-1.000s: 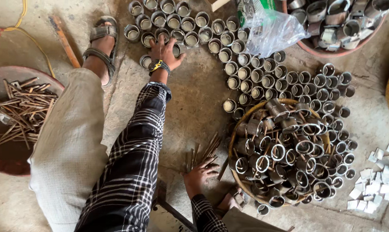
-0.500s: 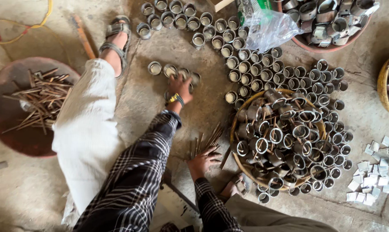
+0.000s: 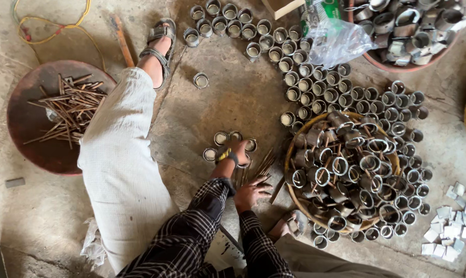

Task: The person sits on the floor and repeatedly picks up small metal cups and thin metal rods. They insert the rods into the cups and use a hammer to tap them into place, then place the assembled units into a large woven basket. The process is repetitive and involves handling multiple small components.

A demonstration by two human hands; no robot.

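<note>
While the floor is seen from above, the left hand is laid over a small cluster of short metal cups that stand upright on the concrete floor. Its fingers are curved over the cups, but whether any cup is really gripped cannot be told. A yellow wristband is worn on this wrist. The right hand is placed just beside it, with spread, loose fingers resting on a bundle of thin metal rods that lie on the floor. No rod is seen to be clamped.

Just to the right of both hands, a round woven basket filled with metal rings and tubes is found. Many more upright cups are arranged in rows on the floor behind the basket. One single cup stands apart, near the sandalled foot. At the far left, a rusty round pan with more rods is seen.
</note>
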